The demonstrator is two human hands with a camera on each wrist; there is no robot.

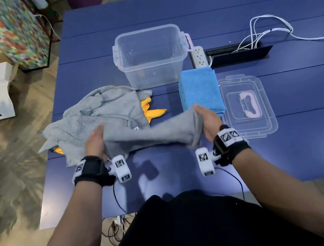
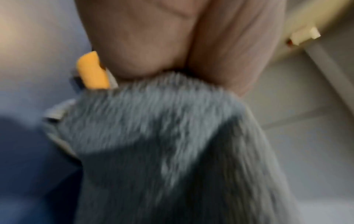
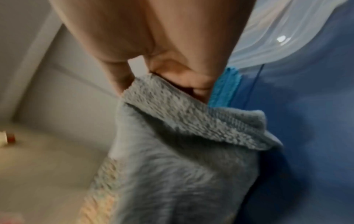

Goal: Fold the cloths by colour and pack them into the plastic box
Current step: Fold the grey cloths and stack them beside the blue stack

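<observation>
A grey cloth (image 1: pixel 154 134) is stretched between both hands above the blue table. My left hand (image 1: pixel 96 140) grips its left end, and the wrist view shows the grey cloth (image 2: pixel 172 136) bunched under the fingers. My right hand (image 1: pixel 208 121) pinches the other end; there the grey cloth (image 3: pixel 172 121) folds over below thumb and fingers. More grey cloths (image 1: pixel 97 113) lie heaped to the left, with orange cloth (image 1: pixel 152 112) poking out beneath. A folded blue cloth stack (image 1: pixel 200 92) lies in front of the clear plastic box (image 1: pixel 151 57), which looks empty.
The clear lid (image 1: pixel 247 106) with a pink handle lies right of the blue stack. A white power strip (image 1: pixel 198 57), a cable slot (image 1: pixel 238 53) and white cables (image 1: pixel 268 28) sit behind it. The table's left edge (image 1: pixel 48 191) drops to the floor.
</observation>
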